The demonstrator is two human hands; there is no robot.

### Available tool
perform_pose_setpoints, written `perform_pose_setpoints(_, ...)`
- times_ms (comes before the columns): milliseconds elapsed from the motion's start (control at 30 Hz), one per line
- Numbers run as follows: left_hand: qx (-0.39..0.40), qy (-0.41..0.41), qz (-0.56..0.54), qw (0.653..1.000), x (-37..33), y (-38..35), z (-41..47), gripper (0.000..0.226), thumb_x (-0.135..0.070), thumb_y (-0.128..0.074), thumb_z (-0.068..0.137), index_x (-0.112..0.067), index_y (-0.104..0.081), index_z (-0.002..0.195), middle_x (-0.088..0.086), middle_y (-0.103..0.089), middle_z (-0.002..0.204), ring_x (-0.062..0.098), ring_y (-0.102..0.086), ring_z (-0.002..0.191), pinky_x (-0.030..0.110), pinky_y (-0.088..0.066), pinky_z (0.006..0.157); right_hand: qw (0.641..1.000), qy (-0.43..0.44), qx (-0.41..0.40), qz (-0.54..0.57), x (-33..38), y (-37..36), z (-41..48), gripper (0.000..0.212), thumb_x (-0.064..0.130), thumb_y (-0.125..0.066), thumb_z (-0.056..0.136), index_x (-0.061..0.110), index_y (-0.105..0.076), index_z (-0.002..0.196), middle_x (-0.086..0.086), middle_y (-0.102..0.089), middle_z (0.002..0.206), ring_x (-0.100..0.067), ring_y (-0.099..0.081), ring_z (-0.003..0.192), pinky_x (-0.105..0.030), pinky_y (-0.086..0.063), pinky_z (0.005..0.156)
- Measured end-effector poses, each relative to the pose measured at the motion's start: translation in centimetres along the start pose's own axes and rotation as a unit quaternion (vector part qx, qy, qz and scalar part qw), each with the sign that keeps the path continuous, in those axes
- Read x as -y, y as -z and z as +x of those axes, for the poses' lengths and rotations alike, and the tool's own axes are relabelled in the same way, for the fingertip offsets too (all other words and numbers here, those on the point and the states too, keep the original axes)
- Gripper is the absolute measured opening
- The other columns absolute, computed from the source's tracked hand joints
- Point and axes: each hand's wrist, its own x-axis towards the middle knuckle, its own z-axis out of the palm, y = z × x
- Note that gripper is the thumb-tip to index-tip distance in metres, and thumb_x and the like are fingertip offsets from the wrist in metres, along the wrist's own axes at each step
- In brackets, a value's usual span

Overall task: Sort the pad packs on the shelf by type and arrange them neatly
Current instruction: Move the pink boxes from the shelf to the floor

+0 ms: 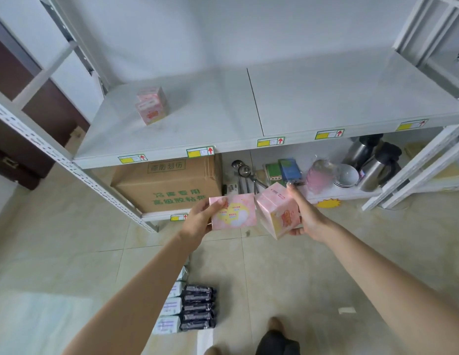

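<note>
**Upper left of frame.** Two pink printed pad packs [152, 105], stacked one on the other, stand towards the left rear of the pale grey metal shelf board [325, 98]. Judged to be the start of the pink group.

**Centre left, under the board.** A brown cardboard carton with green print [169, 185] fills the lower bay.

**Lower centre, on the tiled floor.** A row of white-and-lilac pad packs [170, 307] lies beside a row of black pad packs [197, 307]. They are apparently grouped by type and not yet shelved.

**Centre.**
- The left hand [202, 217] grips a flat square pink pad pack [233, 212] by its left edge. The printed face is turned upward, probably to check the type.
- The right hand [304, 213] grips a thicker pink block-shaped pad pack [277, 212] from its right side, tilted. Its corner is against or just beside the flat pack; which of the two cannot be told.
- Both packs are held side by side, likely for comparison.

**Centre right, lower shelf.** Steel ladles [242, 172], green and blue packets [284, 170], a pink wrapped bundle [319, 175], white bowls [347, 175] and steel flasks [377, 162].

**Obstructions.** Only the board's label-lined front edge lies between the held packs and the stack.
</note>
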Motion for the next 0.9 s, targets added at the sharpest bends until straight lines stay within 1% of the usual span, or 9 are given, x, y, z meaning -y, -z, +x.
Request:
perform_pose_setpoints(67, -0.002, 0.003, -0.012, 1.000, 0.7, 1.8, -0.7, 0.040, -0.033, -0.066, 0.082, -0.007, -0.061, 0.112, 0.009, -0.066, 0.107, 0.025, -0.064, 0.099, 0.043, -0.049, 0.093, 1.000, -0.008, 0.022, -0.007, -0.4, -2.0, -0.4, 0.071, 0.080, -0.024, 0.064, 0.025, -0.059, 0.092, -0.005, -0.062, 0.082, -0.016, -0.056, 0.075, -0.028, -0.042, 0.067)
perform_pose_setpoints(200, 0.001, 0.009, -0.031, 0.999, 2.2, 6.5, -2.5, 0.042, -0.035, -0.067, 0.078, -0.012, -0.059, 0.112, 0.009, -0.066, 0.111, 0.025, -0.064, 0.102, 0.042, -0.048, 0.094, 0.998, -0.009, 0.056, -0.024, -2.1, -7.1, -0.7, 0.083, 0.084, -0.017, 0.054, 0.025, -0.057, 0.095, -0.006, -0.056, 0.079, -0.014, -0.046, 0.064, -0.025, -0.029, 0.058)
perform_pose_setpoints(267, -0.003, 0.009, -0.014, 1.000, 2.9, 9.1, -3.4, 0.040, -0.035, -0.067, 0.080, -0.011, -0.059, 0.110, 0.008, -0.065, 0.108, 0.024, -0.064, 0.098, 0.037, -0.050, 0.087, 0.997, 0.002, 0.068, -0.036, -3.0, -10.0, -0.8, 0.072, 0.080, -0.018, 0.064, 0.025, -0.057, 0.090, -0.002, -0.056, 0.073, -0.013, -0.044, 0.060, -0.024, -0.026, 0.053)
perform_pose_setpoints(367, 0.003, 0.001, 0.007, 1.000, 4.0, 13.2, -4.5, 0.034, -0.026, -0.062, 0.086, -0.004, -0.056, 0.112, 0.008, -0.064, 0.099, 0.020, -0.065, 0.084, 0.023, -0.053, 0.064, 0.995, 0.035, 0.067, -0.068, -4.2, -14.1, -1.3, 0.048, 0.067, -0.041, 0.071, 0.027, -0.055, 0.093, 0.007, -0.060, 0.066, -0.009, -0.051, 0.056, -0.022, -0.029, 0.052)
perform_pose_setpoints(400, 0.009, 0.002, 0.008, 1.000, 4.3, 14.2, -4.8, 0.036, -0.027, -0.063, 0.085, -0.003, -0.056, 0.112, 0.008, -0.065, 0.099, 0.019, -0.065, 0.083, 0.022, -0.052, 0.062, 0.994, 0.043, 0.068, -0.071, -4.6, -15.1, -1.3, 0.042, 0.062, -0.047, 0.073, 0.027, -0.056, 0.094, 0.008, -0.062, 0.066, -0.009, -0.053, 0.057, -0.022, -0.031, 0.053)
perform_pose_setpoints(533, 0.011, 0.025, 0.006, 1.000, 6.2, 18.3, -5.8, 0.053, -0.038, -0.067, 0.075, -0.006, -0.056, 0.116, 0.009, -0.065, 0.106, 0.024, -0.065, 0.091, 0.036, -0.050, 0.079, 0.995, 0.045, 0.061, -0.070, -6.5, -19.1, -1.3, 0.027, 0.050, -0.059, 0.081, 0.024, -0.058, 0.091, 0.008, -0.061, 0.065, -0.013, -0.048, 0.059, -0.023, -0.032, 0.055)
perform_pose_setpoints(633, 0.005, 0.052, -0.006, 0.999, 8.1, 20.1, -6.0, 0.035, -0.031, -0.062, 0.087, -0.008, -0.057, 0.112, 0.010, -0.065, 0.107, 0.024, -0.064, 0.092, 0.037, -0.048, 0.083, 0.995, 0.042, 0.055, -0.074, -8.0, -20.7, -1.1, 0.029, 0.046, -0.063, 0.079, 0.021, -0.059, 0.095, 0.000, -0.059, 0.073, -0.014, -0.043, 0.055, -0.022, -0.032, 0.052)
perform_pose_setpoints(733, -0.005, 0.078, -0.027, 0.997, 10.4, 21.7, -5.8, 0.028, -0.033, -0.062, 0.086, -0.012, -0.060, 0.105, 0.011, -0.065, 0.109, 0.028, -0.064, 0.098, 0.042, -0.046, 0.090, 0.995, 0.035, 0.036, -0.081, -9.6, -21.4, -0.4, 0.012, 0.034, -0.058, 0.088, 0.023, -0.060, 0.092, -0.001, -0.058, 0.076, -0.014, -0.042, 0.055, -0.024, -0.032, 0.054)
perform_pose_setpoints(900, -0.053, 0.115, -0.078, 0.989, 13.6, 22.9, -5.0, 0.038, -0.027, -0.058, 0.089, -0.001, -0.057, 0.117, 0.013, -0.065, 0.108, 0.027, -0.064, 0.096, 0.043, -0.047, 0.094, 0.997, 0.006, 0.002, -0.080, -12.2, -21.5, 1.9, 0.029, 0.044, -0.064, 0.079, 0.023, -0.060, 0.098, 0.003, -0.060, 0.081, -0.014, -0.047, 0.058, -0.024, -0.035, 0.057)
